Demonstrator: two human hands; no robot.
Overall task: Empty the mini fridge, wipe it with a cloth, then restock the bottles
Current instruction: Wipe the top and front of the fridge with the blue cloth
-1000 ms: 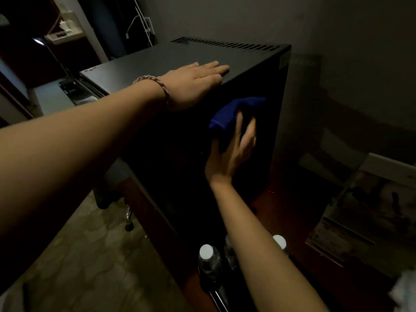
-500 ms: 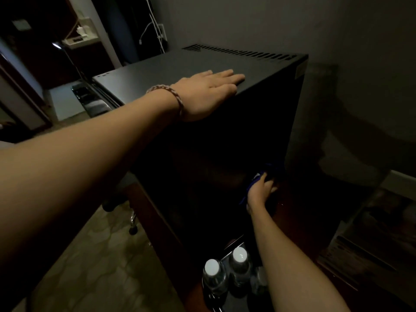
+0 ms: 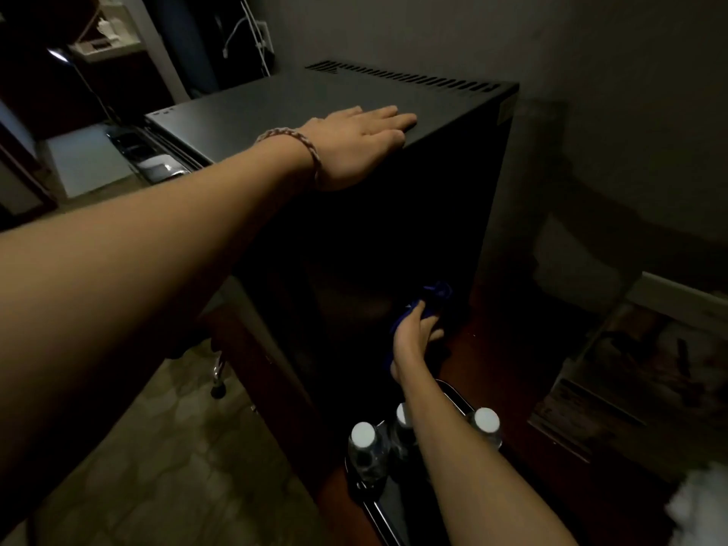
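The black mini fridge (image 3: 354, 96) fills the middle of the head view, seen from above and from its right side. My left hand (image 3: 362, 135) lies flat on its top near the right edge, fingers straight. My right hand (image 3: 413, 333) holds a blue cloth (image 3: 437, 291) low against the fridge's dark side wall, close to the bottom corner. Three clear bottles with white caps (image 3: 364, 437) stand on a black tray (image 3: 378, 502) below, partly hidden by my right forearm.
The fridge stands on a dark red wooden surface (image 3: 508, 348). A grey wall is behind and to the right. A framed picture or board (image 3: 638, 368) leans at the right. Patterned floor (image 3: 157, 447) and a chair caster lie at lower left.
My right hand has carried the blue cloth down the fridge's side from near the top to the bottom corner. My left hand has stayed flat on the top.
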